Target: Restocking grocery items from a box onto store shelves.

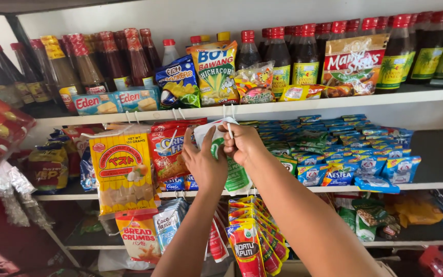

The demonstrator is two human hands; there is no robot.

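Note:
Both my hands are raised to the edge of a white shelf [334,106]. My left hand [203,161] rests flat against a white and green sachet pack [237,174] that hangs from the shelf edge. My right hand [242,142] pinches the top of that pack at a thin white tie [228,120] that hangs from the shelf. My right hand and forearm hide part of the pack.
Dark sauce bottles [283,56] with red caps line the top shelf behind snack bags [214,72]. A yellow packet [123,172] and a red packet [167,154] hang at the left. Small blue sachets [344,149] fill the middle shelf at right. Red sachet strips [249,241] hang below.

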